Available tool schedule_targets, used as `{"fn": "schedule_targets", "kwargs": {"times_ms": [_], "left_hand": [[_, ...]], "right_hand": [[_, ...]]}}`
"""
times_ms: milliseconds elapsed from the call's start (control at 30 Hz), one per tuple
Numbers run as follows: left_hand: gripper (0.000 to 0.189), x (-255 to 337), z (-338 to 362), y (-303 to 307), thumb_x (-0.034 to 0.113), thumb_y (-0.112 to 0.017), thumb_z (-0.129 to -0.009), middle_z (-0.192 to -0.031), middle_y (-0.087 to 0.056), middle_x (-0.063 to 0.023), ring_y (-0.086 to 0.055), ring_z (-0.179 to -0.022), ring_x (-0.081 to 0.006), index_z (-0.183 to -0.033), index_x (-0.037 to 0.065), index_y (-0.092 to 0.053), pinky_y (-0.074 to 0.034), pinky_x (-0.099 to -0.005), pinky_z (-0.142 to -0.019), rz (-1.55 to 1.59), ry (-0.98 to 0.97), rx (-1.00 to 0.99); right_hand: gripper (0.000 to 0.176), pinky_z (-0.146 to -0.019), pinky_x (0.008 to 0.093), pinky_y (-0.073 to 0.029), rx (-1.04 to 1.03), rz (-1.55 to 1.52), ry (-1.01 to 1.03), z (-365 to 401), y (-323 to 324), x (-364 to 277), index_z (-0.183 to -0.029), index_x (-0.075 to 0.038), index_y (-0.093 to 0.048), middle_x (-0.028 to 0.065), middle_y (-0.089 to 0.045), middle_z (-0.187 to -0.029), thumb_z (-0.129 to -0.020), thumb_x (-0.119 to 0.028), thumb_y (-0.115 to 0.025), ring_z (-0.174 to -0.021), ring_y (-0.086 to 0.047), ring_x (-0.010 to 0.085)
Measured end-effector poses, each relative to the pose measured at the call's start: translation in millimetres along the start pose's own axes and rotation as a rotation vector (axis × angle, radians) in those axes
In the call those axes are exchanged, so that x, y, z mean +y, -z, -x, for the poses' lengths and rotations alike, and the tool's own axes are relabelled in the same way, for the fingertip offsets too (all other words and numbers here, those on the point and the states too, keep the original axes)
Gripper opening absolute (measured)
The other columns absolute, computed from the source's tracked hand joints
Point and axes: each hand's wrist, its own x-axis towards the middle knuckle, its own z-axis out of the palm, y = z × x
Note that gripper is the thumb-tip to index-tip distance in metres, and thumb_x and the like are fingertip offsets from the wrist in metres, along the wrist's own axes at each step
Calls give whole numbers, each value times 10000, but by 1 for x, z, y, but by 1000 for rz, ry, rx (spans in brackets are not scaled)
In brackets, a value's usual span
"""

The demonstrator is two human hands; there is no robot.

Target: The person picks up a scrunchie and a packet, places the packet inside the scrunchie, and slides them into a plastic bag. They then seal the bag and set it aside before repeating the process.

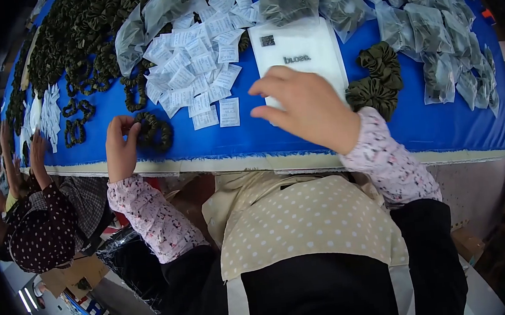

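Note:
My left hand [123, 148] is at the table's front edge, fingers curled and thumb pinched against the left side of a dark green scrunchie [155, 132]. My right hand [305, 105] hovers with fingers apart and nothing in them, over the lower part of a stack of white printed bags [322, 47]. Just left of it lies a single small white packet [229, 112], in front of a heap of similar packets [197, 56]. Two larger, fuller green scrunchies [378, 78] rest beside my right wrist.
Filled clear bags [435, 30] cover the right side of the blue table [323, 133]. A big pile of green scrunchies [79, 34] spreads over the far left. At left, a co-worker in a dotted sleeve [56, 203] reaches onto the same table.

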Motion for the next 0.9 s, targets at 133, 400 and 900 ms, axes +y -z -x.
{"fn": "schedule_targets", "kwargs": {"times_ms": [133, 400, 900], "left_hand": [[141, 50, 15, 4, 31, -665, -928, -1036, -605, -56, -536, -819, -164, -1057, 21, -610, -466, -276, -752, -28, -27, 133], [183, 132, 37, -47, -2, -616, -928, -1117, -622, -90, -578, -922, -191, -1103, 18, -565, -466, -284, -769, 459, -142, -90], [308, 163, 46, -91, 12, -750, -824, -1074, -647, -132, -615, -883, -255, -1087, 13, -588, -514, -349, -779, 2, -190, 3]], "right_hand": [[212, -679, 368, -499, -88, 120, -22, -24, -30, -9, -974, -70, -673, 80, -648, -959, -862, -237, -741, -709, -624, 265], [135, -654, 395, -492, -81, 79, -32, -36, -58, 0, -872, -62, -634, 86, -664, -911, -835, -166, -712, -700, -627, 298], [313, -797, 301, -498, 292, 112, -425, 89, 87, 48, -1101, -59, -714, 66, -675, -1012, -809, -146, -789, -907, -640, 189]]}}
